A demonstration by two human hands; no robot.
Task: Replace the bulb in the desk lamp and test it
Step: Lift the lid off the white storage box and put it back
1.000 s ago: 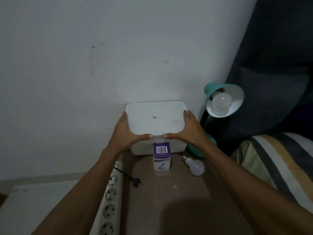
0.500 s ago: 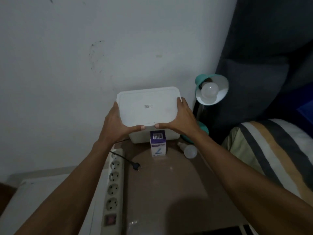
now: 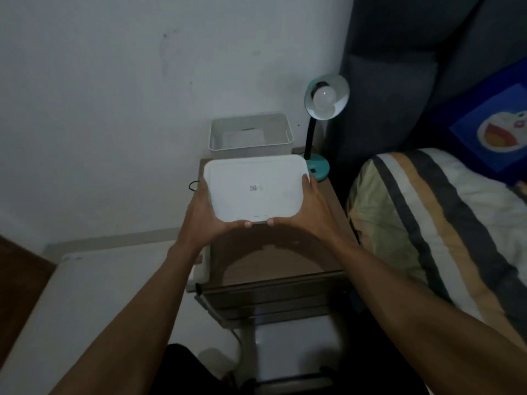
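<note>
I hold a white plastic lid (image 3: pixel 254 189) flat above the bedside table, my left hand (image 3: pixel 202 215) on its left edge and my right hand (image 3: pixel 309 208) on its right edge. Behind it the open white box (image 3: pixel 251 134) stands against the wall, something pale lying inside. A teal desk lamp (image 3: pixel 326 95) with a black neck stands at the table's back right, an unlit white bulb (image 3: pixel 323 95) in its shade. The lid hides the purple bulb carton and the loose bulb.
The brown bedside table (image 3: pixel 273 258) has a front edge near my wrists. A white power strip (image 3: pixel 199 269) lies along its left side. A striped pillow (image 3: pixel 427 218) and dark headboard (image 3: pixel 399 81) are on the right, a white surface (image 3: pixel 85 295) on the left.
Both hands lifted the lid off the white box and drew it toward me over the table. The box now stands open, and the carton and loose bulb are covered from view.
</note>
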